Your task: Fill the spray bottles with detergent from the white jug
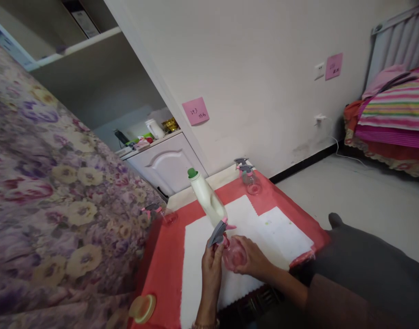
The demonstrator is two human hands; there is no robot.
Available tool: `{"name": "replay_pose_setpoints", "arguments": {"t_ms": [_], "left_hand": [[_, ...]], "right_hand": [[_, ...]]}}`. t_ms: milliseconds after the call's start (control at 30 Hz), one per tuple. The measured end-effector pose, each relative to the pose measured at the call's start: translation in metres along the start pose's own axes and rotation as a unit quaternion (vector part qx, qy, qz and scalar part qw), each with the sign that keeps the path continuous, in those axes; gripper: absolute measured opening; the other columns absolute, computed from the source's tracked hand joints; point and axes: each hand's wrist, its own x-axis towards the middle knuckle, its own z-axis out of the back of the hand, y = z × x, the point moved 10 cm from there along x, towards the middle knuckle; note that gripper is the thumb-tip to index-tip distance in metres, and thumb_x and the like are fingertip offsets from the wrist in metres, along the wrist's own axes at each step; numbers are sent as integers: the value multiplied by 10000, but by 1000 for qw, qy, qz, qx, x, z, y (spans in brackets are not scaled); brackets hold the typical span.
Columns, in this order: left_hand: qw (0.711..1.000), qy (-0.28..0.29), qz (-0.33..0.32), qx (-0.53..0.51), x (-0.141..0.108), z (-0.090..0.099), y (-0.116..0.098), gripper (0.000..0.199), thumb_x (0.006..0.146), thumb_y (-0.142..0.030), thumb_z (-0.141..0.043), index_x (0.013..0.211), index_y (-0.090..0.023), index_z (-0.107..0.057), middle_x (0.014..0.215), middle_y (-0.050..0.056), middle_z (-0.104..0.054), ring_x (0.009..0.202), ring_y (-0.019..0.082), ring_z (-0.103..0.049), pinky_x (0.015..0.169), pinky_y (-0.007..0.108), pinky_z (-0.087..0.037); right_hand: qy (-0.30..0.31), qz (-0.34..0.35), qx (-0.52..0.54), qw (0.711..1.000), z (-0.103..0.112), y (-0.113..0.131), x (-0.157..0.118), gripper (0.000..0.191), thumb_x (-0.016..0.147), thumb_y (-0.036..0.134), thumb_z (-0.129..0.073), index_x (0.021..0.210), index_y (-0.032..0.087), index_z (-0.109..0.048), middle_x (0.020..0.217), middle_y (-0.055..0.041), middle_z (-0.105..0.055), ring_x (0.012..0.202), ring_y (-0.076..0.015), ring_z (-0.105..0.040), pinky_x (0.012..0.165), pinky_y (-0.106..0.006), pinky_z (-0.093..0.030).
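Observation:
A clear pink spray bottle (235, 256) with a grey and pink trigger head is held over the white cloth (195, 274). My left hand (212, 265) has its fingers closed around the sprayer head at the neck. Wrapped round the bottle's body from the right is my right hand (252, 258). Just beyond them a large pale jug (207, 198) with a green cap stands on the cloth. More spray bottles are on the table: one at the left edge (168, 215), others at the far right corner (252, 183).
A round yellowish lid or jar (143, 308) sits at the table's near left on the red cover (161, 269). White paper (284, 233) lies at the right. A floral curtain (75, 205) borders the left side; a wall (257, 91) rises behind.

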Motion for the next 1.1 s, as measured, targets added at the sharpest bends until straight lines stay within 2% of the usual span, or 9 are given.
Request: {"name": "replay_pose_setpoints", "arguments": {"t_ms": [300,400,533,667,933,1033,1100], "left_hand": [[1000,6,7,-6,-3,-6,11,347,827,-417,-648,1110,-216,-665,1162,80,-703,1120,254,-621,1025,408,-434],[1000,-17,1,-9,-3,-5,11,358,812,-410,-669,1113,-217,-649,1128,74,-711,1068,247,-639,987,391,-454],[998,-57,19,-24,-4,-2,12,349,760,-426,-715,1016,-198,-650,979,55,-728,923,238,-662,871,368,-497],[996,-76,26,-35,-6,-4,8,315,725,-422,-747,922,-199,-646,903,19,-703,865,205,-644,822,322,-495],[994,-111,4,-22,-19,-13,1,267,738,-356,-744,911,-198,-615,888,19,-663,876,200,-616,817,313,-486],[992,-125,-3,-5,-22,-14,2,265,728,-324,-751,902,-204,-592,873,11,-650,869,202,-609,824,321,-477],[991,-130,-8,5,-21,-14,3,252,730,-306,-747,896,-207,-585,863,4,-643,855,199,-605,816,318,-476]], "right_hand": [[8,-11,5,1000,-1,-1,0,855,527,237,-817,1302,244,-457,1305,-90,-571,1160,-302,-538,1006,-455,-407],[11,-13,12,1000,0,0,-1,855,537,237,-817,1312,239,-454,1317,-93,-562,1168,-297,-534,1017,-450,-399],[22,-16,28,999,-1,0,1,870,512,203,-825,1305,230,-466,1322,-97,-562,1186,-307,-526,1036,-466,-388],[39,-19,55,998,0,-1,5,879,493,171,-825,1295,232,-472,1328,-106,-555,1206,-321,-521,1044,-494,-389],[129,15,151,980,11,15,7,793,516,190,-840,1243,235,-527,1219,-39,-635,1125,-270,-596,984,-413,-472],[176,10,206,962,10,16,7,790,530,188,-835,1259,245,-534,1227,-32,-626,1155,-271,-576,997,-419,-466],[200,6,207,958,10,13,7,813,551,151,-810,1300,260,-515,1276,-30,-599,1204,-262,-545,1033,-418,-438]]}}
